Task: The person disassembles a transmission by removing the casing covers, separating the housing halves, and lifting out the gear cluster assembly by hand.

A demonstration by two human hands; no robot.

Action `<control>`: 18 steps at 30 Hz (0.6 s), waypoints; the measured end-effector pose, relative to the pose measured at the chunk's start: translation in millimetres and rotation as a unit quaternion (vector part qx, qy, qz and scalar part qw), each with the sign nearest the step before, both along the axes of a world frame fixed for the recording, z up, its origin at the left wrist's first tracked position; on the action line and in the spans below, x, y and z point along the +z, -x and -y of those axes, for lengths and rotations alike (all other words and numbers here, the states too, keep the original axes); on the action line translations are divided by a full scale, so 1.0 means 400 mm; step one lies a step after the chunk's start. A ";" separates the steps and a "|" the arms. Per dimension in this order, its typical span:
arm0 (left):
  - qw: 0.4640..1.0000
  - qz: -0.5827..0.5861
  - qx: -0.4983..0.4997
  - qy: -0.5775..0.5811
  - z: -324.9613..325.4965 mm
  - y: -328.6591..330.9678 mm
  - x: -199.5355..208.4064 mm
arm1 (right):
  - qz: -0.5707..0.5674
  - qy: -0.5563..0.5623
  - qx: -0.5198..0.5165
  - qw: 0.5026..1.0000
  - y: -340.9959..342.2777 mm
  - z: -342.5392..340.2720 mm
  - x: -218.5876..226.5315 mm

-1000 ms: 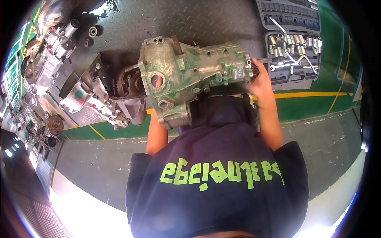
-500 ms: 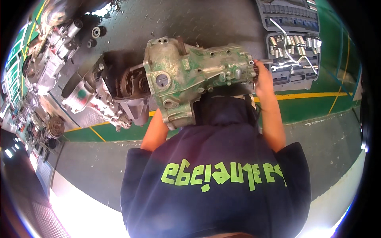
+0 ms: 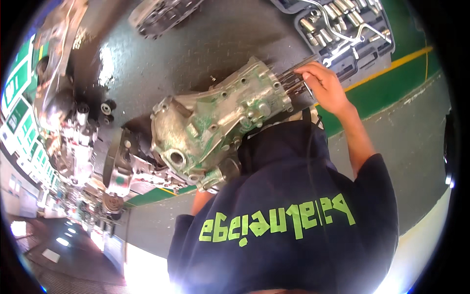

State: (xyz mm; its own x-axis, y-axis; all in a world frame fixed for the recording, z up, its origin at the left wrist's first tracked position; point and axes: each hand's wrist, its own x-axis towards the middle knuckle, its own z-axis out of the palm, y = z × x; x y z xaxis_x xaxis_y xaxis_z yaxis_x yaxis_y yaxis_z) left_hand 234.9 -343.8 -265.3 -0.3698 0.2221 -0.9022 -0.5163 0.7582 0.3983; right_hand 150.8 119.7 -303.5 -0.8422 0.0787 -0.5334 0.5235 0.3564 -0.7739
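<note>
A worn metal gearbox casing (image 3: 220, 115) with green patches lies slantwise on the dark bench, close to my chest. Several slim metal shafts (image 3: 293, 82) stick out of its right end. My right hand (image 3: 327, 87) is at these shafts, with thumb and fingertips closed on them from the right. Which shaft it grips is hard to tell. My left forearm (image 3: 200, 201) reaches in under the near left end of the casing, which hides the left hand and its fingers.
A grey socket set case (image 3: 351, 71) with several sockets (image 3: 320, 36) and a wrench (image 3: 338, 51) lies beyond the right hand. A ribbed metal cover (image 3: 161, 17) sits at the back. Small gears (image 3: 106, 109) and another opened housing (image 3: 117, 169) stand at the left.
The view has turned, and the casing now slants up to the right. More of the shafts shows between casing and right hand, whose fingers have shifted from the casing's end to the shafts.
</note>
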 end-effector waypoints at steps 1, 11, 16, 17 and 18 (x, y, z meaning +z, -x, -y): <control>0.999 0.007 -0.038 0.008 0.027 -0.007 0.041 | 0.019 0.068 -0.020 0.997 0.007 0.008 0.009; 0.986 0.070 -0.107 0.110 0.169 0.089 0.210 | 0.014 -0.107 0.312 0.944 0.101 0.053 0.052; 0.989 0.056 0.005 0.140 0.150 0.098 0.138 | 0.050 -0.158 0.315 0.935 0.102 0.078 0.046; 0.988 0.053 0.030 0.143 0.147 0.097 0.116 | 0.051 -0.158 0.315 0.934 0.106 0.080 0.045; 0.987 0.047 0.053 0.145 0.141 0.098 0.096 | 0.070 -0.149 0.326 0.931 0.112 0.080 0.049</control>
State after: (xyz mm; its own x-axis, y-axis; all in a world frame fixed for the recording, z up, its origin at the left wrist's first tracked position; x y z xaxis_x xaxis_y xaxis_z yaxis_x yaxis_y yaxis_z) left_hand 195.6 -400.3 -227.0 -0.2887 -0.0853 -0.9536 -0.6227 0.7733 0.1194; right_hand 106.0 87.8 -284.1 -0.6867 -0.2626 -0.6779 0.2098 0.8213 -0.5306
